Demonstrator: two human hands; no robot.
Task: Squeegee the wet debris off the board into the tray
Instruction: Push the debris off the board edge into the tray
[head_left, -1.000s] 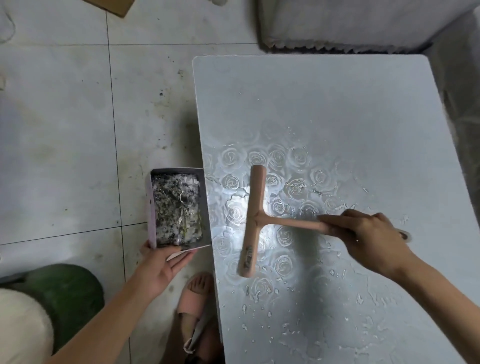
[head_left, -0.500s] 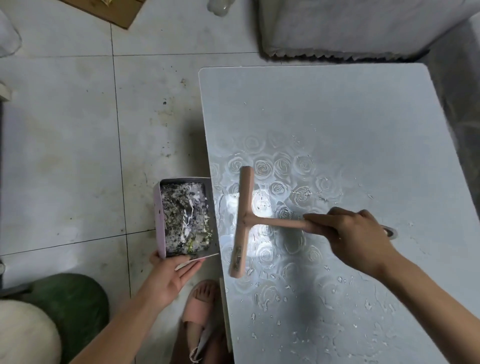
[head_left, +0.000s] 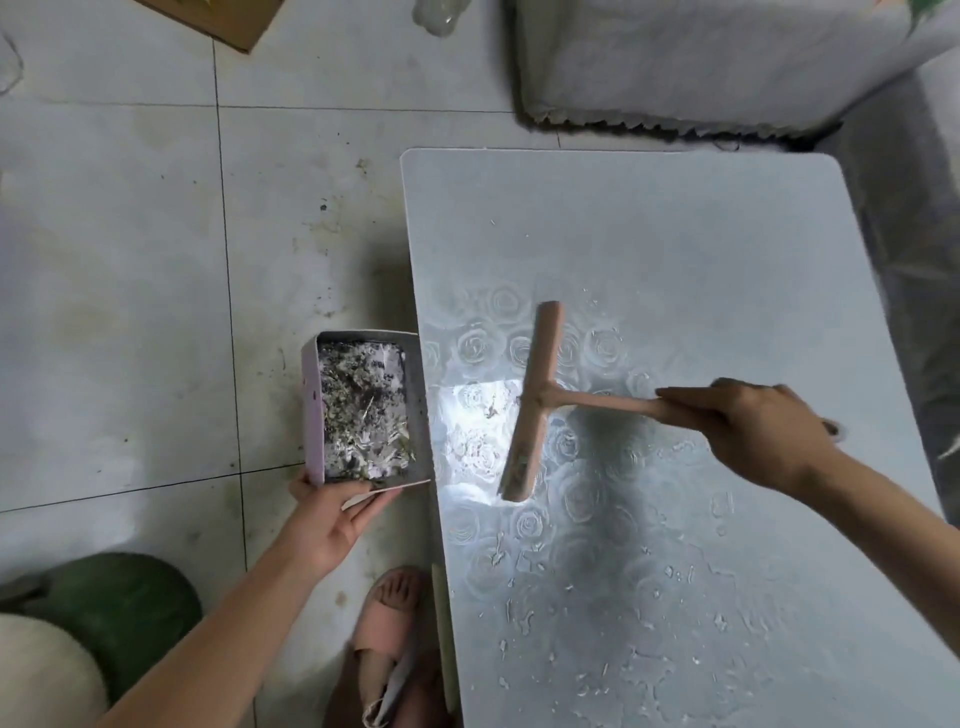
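- Left hand (head_left: 332, 525), low at the left, holds the tray (head_left: 311, 415) by its near end, thumb at the left corner and fingers laid close together under the near wall
- The tray, already carrying a bed of dark wet debris (head_left: 363, 410), hangs over the tiled floor with its right wall against the left edge of the board (head_left: 649, 234), placed as a catcher
- On the board, a bright wet strip separates the edge from the squeegee (head_left: 535, 400), whose blade runs roughly parallel to that edge; whether its whole length presses the surface cannot be told
- Pale flecks and beads of water (head_left: 639, 670) are scattered over the near half of the board, well apart from the blade
- Right hand (head_left: 763, 431) grips the far end of the squeegee handle, fingers curled round it and the forefinger stretched along the top
- Judged stage: mid-sweep, a leftward pull toward the tray not yet finished
- The next move appears to call for even downward pressure, a straight draw to the edge, and a tray mouth kept tight below the lip so nothing drops to the floor; the near flecks would need further passes
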